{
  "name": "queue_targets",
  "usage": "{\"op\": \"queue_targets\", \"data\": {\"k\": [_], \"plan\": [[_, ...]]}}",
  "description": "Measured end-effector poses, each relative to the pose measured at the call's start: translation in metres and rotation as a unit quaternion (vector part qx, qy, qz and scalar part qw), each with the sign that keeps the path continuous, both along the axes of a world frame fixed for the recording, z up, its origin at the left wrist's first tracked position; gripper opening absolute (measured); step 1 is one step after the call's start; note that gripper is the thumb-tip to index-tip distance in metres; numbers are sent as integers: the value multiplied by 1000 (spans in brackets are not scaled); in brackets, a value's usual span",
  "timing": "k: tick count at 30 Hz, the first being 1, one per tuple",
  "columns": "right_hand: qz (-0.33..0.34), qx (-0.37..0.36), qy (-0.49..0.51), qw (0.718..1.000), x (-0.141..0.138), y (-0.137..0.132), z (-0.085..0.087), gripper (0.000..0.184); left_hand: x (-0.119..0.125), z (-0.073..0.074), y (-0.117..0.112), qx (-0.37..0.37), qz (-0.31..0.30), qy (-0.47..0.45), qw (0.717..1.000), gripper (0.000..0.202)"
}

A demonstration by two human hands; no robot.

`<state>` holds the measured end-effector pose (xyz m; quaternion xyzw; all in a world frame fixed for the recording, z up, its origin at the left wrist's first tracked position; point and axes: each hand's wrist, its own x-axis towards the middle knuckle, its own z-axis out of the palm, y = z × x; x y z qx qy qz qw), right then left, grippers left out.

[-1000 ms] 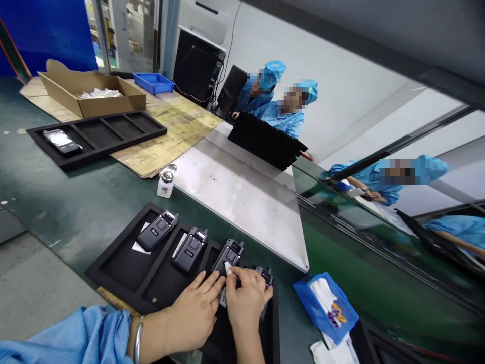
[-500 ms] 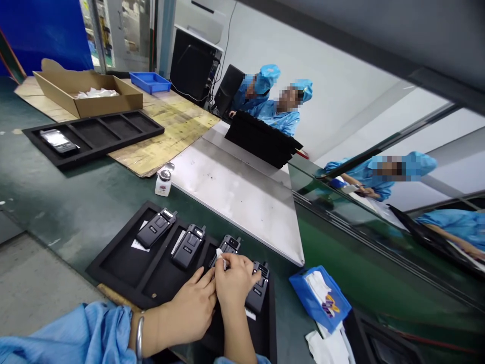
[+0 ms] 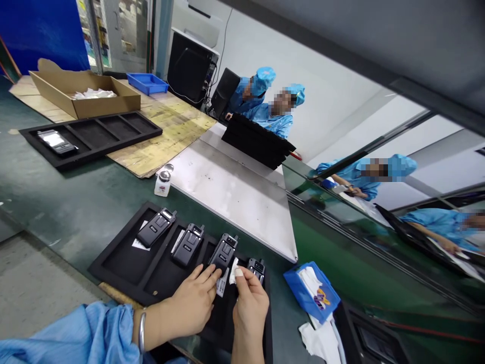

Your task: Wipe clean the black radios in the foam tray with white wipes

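Several black two-way radios lie face down in the compartments of a black foam tray (image 3: 125,263). My left hand (image 3: 193,303) rests with its fingers stretched out, its fingertips at the lower end of the third radio (image 3: 224,251). A white label strip (image 3: 222,283) shows beside those fingertips. Just to the right, my right hand (image 3: 250,298) pinches a small white wipe (image 3: 234,272) between thumb and fingers. Behind it the fourth radio (image 3: 256,268) is partly hidden. The first radio (image 3: 156,228) and the second radio (image 3: 188,246) lie to the left, over white slips.
A white pump bottle (image 3: 162,184) stands behind the tray. At right are a blue bin (image 3: 291,288) with white wipes and a white cloth (image 3: 317,341). Another foam tray (image 3: 113,144) and a cardboard box (image 3: 106,107) are at left. People in blue work beyond the bench.
My right hand has moved right and down with the wipe, away from the third radio, which now shows more fully. My left hand has stayed nearly in place.
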<state>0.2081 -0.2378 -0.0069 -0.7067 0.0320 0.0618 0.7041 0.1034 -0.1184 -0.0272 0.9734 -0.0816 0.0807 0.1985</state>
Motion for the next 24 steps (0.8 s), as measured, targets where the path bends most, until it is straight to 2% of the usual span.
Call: {"op": "queue_targets", "data": {"k": [2,4,8,13,19,22,24], "plan": [[-5,103,68,992,-3,3,7,46,0,0,1,-2,-1,-2,1000,50],[8,170,119,978,-6,3,12,45,-1,1,1,-5,0,-3,1000,51],[42,232,165,958,-12,-1,14,38,-2,2,1,-12,5,-2,1000,51],[74,249,160,952,-17,-2,13,32,-2,-2,0,-23,8,-13,1000,50],[61,271,193,941,-21,2,20,38,-1,-5,-1,-38,11,-26,999,48],[83,253,177,947,-21,2,21,37,-4,0,0,-46,17,-35,998,45],[90,216,144,962,-20,1,20,36,-11,4,5,-47,25,-49,997,43]]}}
